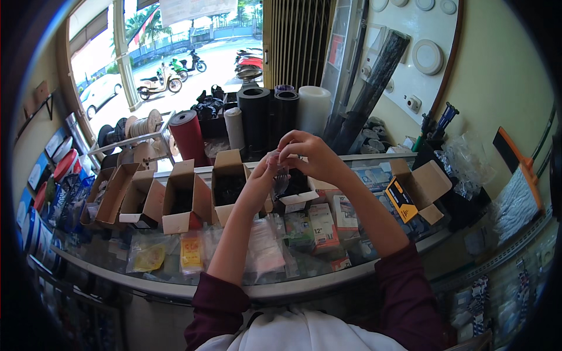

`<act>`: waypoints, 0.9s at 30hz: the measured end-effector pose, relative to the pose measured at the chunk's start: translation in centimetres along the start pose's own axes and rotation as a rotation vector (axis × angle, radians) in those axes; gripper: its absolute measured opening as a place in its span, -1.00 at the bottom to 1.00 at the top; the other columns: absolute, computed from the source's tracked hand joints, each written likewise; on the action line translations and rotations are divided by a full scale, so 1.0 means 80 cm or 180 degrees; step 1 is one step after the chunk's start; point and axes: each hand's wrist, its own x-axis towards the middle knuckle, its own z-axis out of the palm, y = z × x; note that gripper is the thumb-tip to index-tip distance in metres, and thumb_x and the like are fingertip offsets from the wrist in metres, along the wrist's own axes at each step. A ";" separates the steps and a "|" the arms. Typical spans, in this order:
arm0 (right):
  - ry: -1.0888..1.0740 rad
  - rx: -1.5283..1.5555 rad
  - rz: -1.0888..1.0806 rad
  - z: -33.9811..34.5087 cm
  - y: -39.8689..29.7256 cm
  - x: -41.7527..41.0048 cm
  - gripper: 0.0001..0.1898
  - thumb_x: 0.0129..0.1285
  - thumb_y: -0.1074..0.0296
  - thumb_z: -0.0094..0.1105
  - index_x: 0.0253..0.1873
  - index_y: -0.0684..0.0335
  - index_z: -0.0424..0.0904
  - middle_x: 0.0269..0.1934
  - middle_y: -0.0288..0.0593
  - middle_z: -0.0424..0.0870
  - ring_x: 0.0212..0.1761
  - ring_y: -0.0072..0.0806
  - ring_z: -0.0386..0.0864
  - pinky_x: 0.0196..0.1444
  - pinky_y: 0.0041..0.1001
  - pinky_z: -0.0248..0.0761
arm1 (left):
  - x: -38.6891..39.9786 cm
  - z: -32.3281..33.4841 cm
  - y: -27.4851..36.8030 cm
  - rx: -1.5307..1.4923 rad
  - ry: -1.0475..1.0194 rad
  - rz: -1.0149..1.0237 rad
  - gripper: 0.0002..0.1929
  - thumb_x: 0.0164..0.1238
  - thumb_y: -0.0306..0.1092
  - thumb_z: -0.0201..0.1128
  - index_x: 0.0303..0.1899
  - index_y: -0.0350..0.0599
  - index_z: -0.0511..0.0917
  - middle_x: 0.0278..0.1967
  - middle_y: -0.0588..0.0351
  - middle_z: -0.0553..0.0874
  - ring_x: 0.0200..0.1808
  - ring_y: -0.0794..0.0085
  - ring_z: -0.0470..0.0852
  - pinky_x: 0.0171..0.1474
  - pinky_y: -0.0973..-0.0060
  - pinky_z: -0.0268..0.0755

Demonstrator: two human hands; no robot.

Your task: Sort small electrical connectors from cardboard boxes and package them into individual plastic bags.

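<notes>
Both my hands are raised over the row of open cardboard boxes and meet at the top of a small transparent plastic bag (281, 183). Dark thin pieces show inside the bag, too small to name. My left hand (262, 173) pinches the bag's upper edge between thumb and fingers. Bent over from the other side, my right hand (308, 153) has its fingertips at the same edge. Behind the bag stands an open cardboard box (300, 199) with black contents. To its left is another cardboard box (228, 186), also holding dark pieces.
On the glass counter (175, 274) lie a stack of transparent plastic bags (266, 248) and a yellow packet (191, 252). An open black-and-yellow carton (415, 191) stands at right. Upright rolls of sheet material, including a red roll (188, 136), line the back. A broom (520, 184) leans at far right.
</notes>
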 end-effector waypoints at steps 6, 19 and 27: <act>0.0225 0.0634 0.0741 -0.012 -0.012 0.005 -0.93 0.06 0.54 0.20 -0.33 0.24 0.56 -0.17 -0.22 0.52 -0.19 -0.47 0.54 -0.24 -0.50 0.46 | -0.005 -0.004 0.015 -0.0585 -0.0509 0.0315 -0.48 0.39 0.00 -0.13 0.21 -0.17 0.24 -0.02 0.11 0.53 -0.01 0.48 0.50 0.04 0.58 0.34; -0.1186 -0.0130 0.1191 0.027 0.022 -0.032 -0.58 -0.10 0.30 0.38 -0.08 0.26 0.55 -0.21 -0.06 0.59 -0.22 -0.30 0.57 -0.13 -0.43 0.44 | -0.005 -0.020 0.020 -0.0089 0.0273 0.0346 -0.58 0.42 -0.18 -0.07 0.18 -0.23 0.26 -0.10 0.14 0.56 -0.08 0.55 0.55 -0.04 0.55 0.42; -0.1319 -0.0638 0.1631 0.048 0.014 -0.019 -0.80 -0.15 0.46 0.35 -0.32 0.27 0.64 -0.36 -0.08 0.63 -0.27 -0.30 0.60 -0.19 -0.42 0.45 | -0.011 -0.027 0.015 0.0000 0.0423 0.0457 -0.58 0.40 -0.28 0.00 0.19 -0.29 0.24 -0.11 0.16 0.56 -0.11 0.62 0.51 -0.08 0.60 0.42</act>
